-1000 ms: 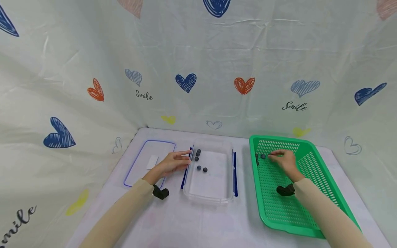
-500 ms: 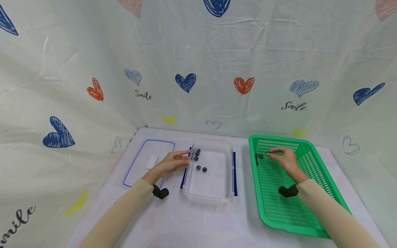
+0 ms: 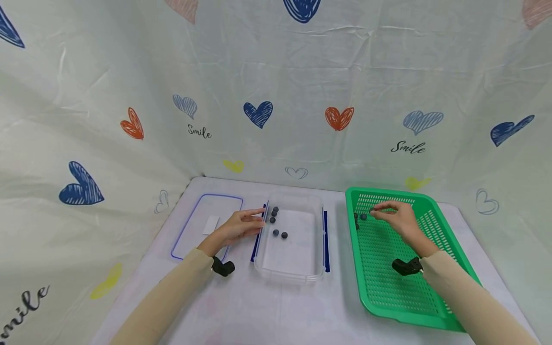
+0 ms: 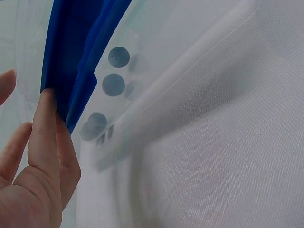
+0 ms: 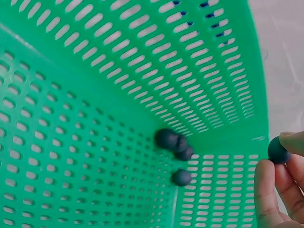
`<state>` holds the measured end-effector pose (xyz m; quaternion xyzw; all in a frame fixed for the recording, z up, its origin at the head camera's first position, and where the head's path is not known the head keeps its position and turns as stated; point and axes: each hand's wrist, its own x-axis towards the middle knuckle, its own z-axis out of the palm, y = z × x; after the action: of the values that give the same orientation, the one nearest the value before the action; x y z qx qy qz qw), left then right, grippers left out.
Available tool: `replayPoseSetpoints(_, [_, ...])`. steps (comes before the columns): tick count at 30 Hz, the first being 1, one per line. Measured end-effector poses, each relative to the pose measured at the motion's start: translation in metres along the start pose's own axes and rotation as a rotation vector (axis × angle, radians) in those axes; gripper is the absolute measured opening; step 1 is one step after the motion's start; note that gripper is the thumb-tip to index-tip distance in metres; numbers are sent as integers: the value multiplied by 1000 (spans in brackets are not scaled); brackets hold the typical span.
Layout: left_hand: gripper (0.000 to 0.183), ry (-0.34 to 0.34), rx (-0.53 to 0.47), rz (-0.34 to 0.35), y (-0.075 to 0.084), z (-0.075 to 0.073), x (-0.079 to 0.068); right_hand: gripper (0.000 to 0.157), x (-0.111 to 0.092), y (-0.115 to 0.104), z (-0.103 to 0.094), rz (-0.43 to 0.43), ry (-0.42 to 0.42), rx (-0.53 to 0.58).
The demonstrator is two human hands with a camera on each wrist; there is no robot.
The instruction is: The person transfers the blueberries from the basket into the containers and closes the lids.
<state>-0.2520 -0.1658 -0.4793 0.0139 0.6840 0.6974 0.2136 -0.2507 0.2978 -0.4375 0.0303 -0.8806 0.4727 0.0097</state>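
Note:
My right hand (image 3: 400,220) is over the far left part of a green slotted basket (image 3: 361,282), pinching a dark blueberry (image 5: 278,150) between thumb and fingers. Several more blueberries (image 5: 181,177) are gathered in a corner of the basket. To the left, a clear plastic container (image 3: 290,279) has several blueberries (image 3: 284,235) along its left side and middle. My left hand (image 3: 237,227) rests at that container's left wall with fingers extended; in the left wrist view, fingertips touch its blue side latch (image 4: 71,52).
A clear lid (image 3: 183,231) with a blue edge lies on the white-covered table (image 3: 258,311) left of the container, with a white rectangle on it. Another blue latch (image 3: 326,242) hangs at the container's right side. A heart-printed sheet (image 3: 302,72) stands behind.
The right hand has lifted slightly within the basket area with the pinched blueberry, its wrist shifting right. The left hand and the container have stayed in place.

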Motion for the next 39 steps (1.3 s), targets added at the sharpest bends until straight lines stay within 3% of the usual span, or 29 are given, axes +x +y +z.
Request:
replayPoseSetpoints(11, [58,1,-7,3,-1,0,0,45,-3,-26,-1,-35,-37,-19])
replayPoseSetpoints(23, [58,6,3,3,-1,-2,1,46,0,-60,2,-57,-103,50])
replayPoseSetpoints(39, [56,1,-17,-7,-1,-2,2,34,17,-93,29,-95,-135,84])
